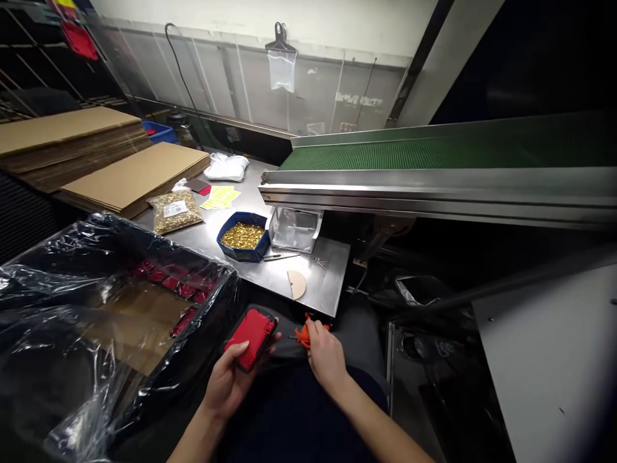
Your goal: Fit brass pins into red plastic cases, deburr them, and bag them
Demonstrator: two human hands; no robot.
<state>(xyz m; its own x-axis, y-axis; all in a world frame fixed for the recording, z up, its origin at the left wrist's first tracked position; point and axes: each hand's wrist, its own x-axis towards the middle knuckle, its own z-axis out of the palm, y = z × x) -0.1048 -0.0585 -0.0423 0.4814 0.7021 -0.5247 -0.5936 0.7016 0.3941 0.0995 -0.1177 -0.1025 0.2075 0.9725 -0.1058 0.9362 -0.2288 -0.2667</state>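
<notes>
My left hand [229, 382] is closed round a red case with black edges [251, 335], thumb on its red face. To the right, my right hand [328, 360] grips a small orange tool [303, 336] with a thin metal tip pointing left; its exact kind is unclear. The tip and the case are apart, both held above my lap. Beyond my hands, a blue bin [243, 255] full of small brass-coloured parts [243, 236] stands on the metal table [322, 283]. Close by lie a clear plastic tray [295, 230], a pen-like tool [282, 256] and a tan half-round disc [297, 285].
At left stands a box lined with clear plastic [53, 302], red pieces [171, 283] along its inside. Cardboard sheets [130, 173], a bag of brass-coloured parts [174, 211] and yellow stickers [220, 197] lie behind. A green conveyor belt [409, 153] slopes up at right.
</notes>
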